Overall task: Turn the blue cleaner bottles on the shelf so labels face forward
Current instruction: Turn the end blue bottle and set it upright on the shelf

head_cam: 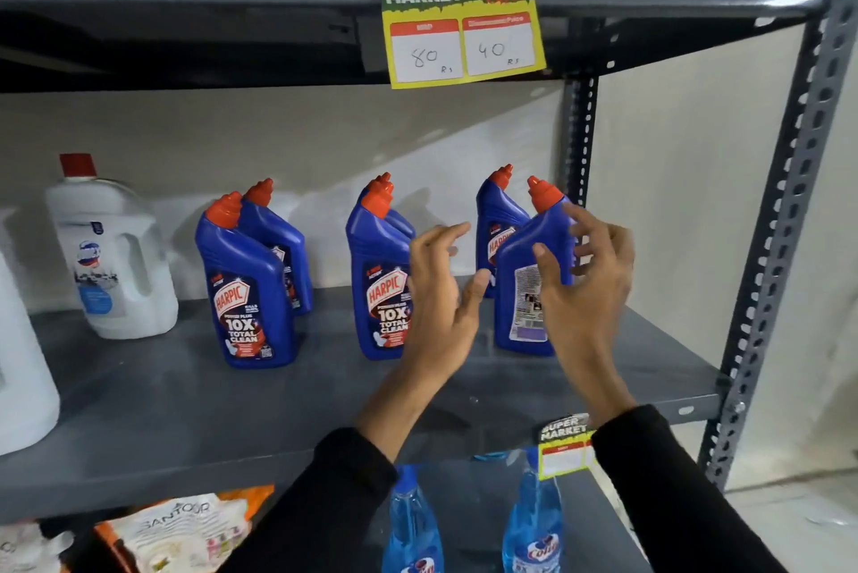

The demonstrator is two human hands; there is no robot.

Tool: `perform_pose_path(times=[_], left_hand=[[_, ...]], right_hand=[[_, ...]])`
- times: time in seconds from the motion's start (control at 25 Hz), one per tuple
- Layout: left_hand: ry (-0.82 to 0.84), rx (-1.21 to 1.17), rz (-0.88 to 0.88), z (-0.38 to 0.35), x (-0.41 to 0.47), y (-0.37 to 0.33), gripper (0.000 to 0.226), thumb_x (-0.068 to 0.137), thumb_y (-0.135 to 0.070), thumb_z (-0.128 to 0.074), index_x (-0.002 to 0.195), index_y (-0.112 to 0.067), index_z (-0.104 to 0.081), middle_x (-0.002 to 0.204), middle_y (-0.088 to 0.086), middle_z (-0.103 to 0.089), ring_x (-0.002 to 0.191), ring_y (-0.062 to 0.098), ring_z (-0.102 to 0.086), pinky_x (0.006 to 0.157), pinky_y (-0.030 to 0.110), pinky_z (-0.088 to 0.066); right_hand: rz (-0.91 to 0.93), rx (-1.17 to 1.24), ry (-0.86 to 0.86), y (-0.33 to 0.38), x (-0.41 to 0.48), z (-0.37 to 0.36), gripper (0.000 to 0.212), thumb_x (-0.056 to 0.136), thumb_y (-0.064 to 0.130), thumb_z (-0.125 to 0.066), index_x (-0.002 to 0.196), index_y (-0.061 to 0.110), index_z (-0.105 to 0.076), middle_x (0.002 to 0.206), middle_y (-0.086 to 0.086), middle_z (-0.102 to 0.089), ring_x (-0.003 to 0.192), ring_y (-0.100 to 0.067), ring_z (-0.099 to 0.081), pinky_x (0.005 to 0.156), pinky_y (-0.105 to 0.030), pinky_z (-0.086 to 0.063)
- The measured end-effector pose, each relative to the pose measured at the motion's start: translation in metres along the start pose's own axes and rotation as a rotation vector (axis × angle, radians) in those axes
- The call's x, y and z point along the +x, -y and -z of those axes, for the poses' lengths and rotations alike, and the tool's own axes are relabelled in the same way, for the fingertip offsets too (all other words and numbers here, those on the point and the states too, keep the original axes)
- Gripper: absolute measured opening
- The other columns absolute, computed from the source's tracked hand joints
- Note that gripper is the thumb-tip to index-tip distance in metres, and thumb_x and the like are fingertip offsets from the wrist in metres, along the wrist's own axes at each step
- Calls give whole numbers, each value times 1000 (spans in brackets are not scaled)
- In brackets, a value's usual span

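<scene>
Several blue cleaner bottles with red caps stand in pairs on the grey shelf [185, 410]. The left front bottle [243, 289] and the middle front bottle [378, 275] show their front labels. The right front bottle [527, 275] shows its white back label, and the bottle behind it [499, 224] shows part of a front label. My left hand [441, 289] hovers open between the middle and right bottles. My right hand [589, 284] is open with spread fingers just right of the right front bottle, close to it but not gripping.
A white jug with a red cap [111, 261] stands at the shelf's left, with another white container [18, 363] at the edge. A yellow price tag [464, 20] hangs from the upper shelf. Light blue bottles [411, 526] stand on the lower shelf. A perforated post [784, 224] frames the right.
</scene>
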State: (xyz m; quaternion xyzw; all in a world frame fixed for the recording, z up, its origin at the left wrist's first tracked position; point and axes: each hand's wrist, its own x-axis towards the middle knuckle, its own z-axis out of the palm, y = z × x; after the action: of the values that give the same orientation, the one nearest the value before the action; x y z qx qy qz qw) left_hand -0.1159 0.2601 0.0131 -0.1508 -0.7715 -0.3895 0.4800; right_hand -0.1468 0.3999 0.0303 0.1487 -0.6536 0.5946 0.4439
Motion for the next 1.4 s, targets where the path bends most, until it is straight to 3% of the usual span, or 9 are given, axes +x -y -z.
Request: perform_pose_path(times=[0.24,0.4,0.52,0.68,0.8,0.92,1.04,1.28,1.4], left_hand=[[166,-346,597,-62,-2,3,36,96,-19,-54,130,-11,-45,119,2,-60,99,7,-64,73,13,-54],[80,-295,668,-73,-5,6,33,94,-18,-59,126,-12,-51,110,0,-66,85,0,-64,65,10,-54],[38,-258,674,-74,2,5,35,93,-22,-61,127,-17,-54,117,3,-68,93,10,-67,79,27,-58],[-27,-207,533,-73,17,-9,35,93,-28,-61,126,-19,-60,113,0,-64,76,-3,-66,62,11,-54],[-28,-317,421,-81,19,-23,38,89,-30,-65,126,-21,-60,102,-7,-73,83,-5,-70,72,14,-56],[29,-331,400,-88,21,-29,45,85,-38,-69,126,-24,-55,88,-4,-74,78,6,-73,76,25,-60],[105,-385,376,-81,25,-24,43,90,-29,-64,131,-23,-51,97,3,-73,85,10,-73,75,16,-56],[163,-513,525,-70,31,-11,28,103,-23,-40,129,-15,-40,123,10,-60,106,19,-62,82,25,-56],[180,-545,517,-67,33,0,20,102,-19,-40,118,-29,-48,117,3,-63,104,17,-63,85,32,-57]], right_hand=[[-316,-132,344,-59,14,29,73,81,29,-75,141,18,-36,129,-5,-52,113,-17,-56,79,-25,-56],[-365,-180,698,-71,7,28,57,83,23,-73,131,12,-45,126,-8,-64,105,-18,-61,82,-25,-48],[-316,-187,625,-68,8,25,56,81,24,-76,129,12,-49,121,-6,-66,103,-18,-63,79,-22,-48],[-279,-141,517,-58,25,21,54,81,26,-76,127,14,-50,110,1,-64,94,-13,-62,71,-17,-48],[-148,-101,440,-49,27,16,46,84,20,-71,125,22,-50,99,7,-63,88,-12,-63,69,-19,-52],[-10,-128,419,-51,10,12,35,87,13,-60,120,19,-53,103,-3,-61,90,-18,-61,71,-22,-47],[82,-176,523,-64,9,16,31,89,3,-57,120,4,-57,116,-20,-55,101,-29,-54,83,-22,-37],[-71,64,555,-70,30,18,83,83,-4,-67,143,42,-34,126,1,-43,103,-11,-56,79,-9,-50],[-247,82,572,-71,34,15,92,74,8,-81,148,33,-32,122,8,-55,101,-10,-63,69,-11,-53]])
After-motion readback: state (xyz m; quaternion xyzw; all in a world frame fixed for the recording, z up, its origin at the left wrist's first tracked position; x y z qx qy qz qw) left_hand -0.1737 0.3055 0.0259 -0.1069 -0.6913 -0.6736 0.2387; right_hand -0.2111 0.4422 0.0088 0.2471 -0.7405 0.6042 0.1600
